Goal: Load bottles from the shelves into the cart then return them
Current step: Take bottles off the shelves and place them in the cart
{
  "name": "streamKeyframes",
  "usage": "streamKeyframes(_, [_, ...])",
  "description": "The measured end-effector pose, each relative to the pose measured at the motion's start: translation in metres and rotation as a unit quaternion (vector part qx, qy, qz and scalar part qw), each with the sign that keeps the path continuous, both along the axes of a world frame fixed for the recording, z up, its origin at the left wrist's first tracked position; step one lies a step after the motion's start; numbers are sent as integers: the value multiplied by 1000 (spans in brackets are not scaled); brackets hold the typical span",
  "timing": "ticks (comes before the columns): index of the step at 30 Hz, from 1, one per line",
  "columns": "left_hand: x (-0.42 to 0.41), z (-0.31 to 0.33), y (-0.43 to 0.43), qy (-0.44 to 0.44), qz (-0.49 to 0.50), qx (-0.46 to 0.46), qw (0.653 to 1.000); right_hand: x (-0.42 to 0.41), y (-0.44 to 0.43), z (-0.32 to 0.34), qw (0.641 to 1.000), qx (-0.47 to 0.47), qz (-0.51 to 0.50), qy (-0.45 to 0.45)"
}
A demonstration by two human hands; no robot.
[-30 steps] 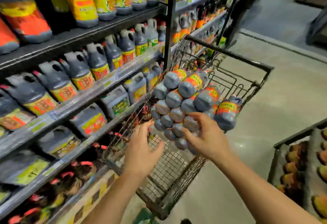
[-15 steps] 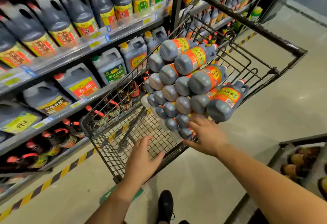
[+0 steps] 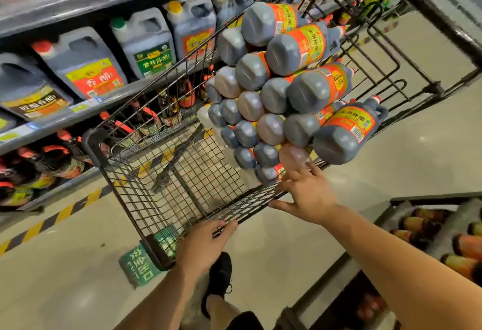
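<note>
Head view: the left hand [image 3: 200, 246], at lower centre of the frame, lays nearly straight fingers on the near rim of the wire cart [image 3: 104, 162]; whether the fingertips hook the wire is hard to tell. The right hand [image 3: 305, 194], right of centre, is spread wide, its fingertips touching the lowest bases in the pile and its thumb along the cart's right rim. The bottles [image 3: 273, 95] lie stacked on their sides in the cart's far half, bases toward the camera, necks mostly hidden. Jugs [image 3: 86, 69] stand on the shelves [image 3: 78, 110] at upper left, blurred toward the edges. A crate [image 3: 396, 207] at lower right is cut off, its contents smeared. A shoe [image 3: 219, 275] shows below the left hand.
</note>
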State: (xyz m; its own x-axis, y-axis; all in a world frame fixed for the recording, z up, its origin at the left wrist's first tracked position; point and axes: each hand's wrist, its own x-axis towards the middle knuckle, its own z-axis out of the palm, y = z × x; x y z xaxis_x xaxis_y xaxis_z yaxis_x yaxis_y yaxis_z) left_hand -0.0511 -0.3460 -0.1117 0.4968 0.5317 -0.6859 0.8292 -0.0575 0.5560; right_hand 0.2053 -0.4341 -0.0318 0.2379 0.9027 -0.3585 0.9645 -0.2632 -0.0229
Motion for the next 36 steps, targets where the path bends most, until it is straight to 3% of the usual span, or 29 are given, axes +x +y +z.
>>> streamKeyframes(10, [-9, 2, 4, 24, -53, 53, 997, -10, 0, -11, 999, 43, -1, -11])
streamKeyframes(17, [-31, 3, 12, 41, -68, 73, 994, -32, 7, -12, 1000, -17, -8, -13])
streamKeyframes(36, [-141, 6, 22, 48, -43, 73, 995, -144, 18, -13, 999, -54, 2, -8])
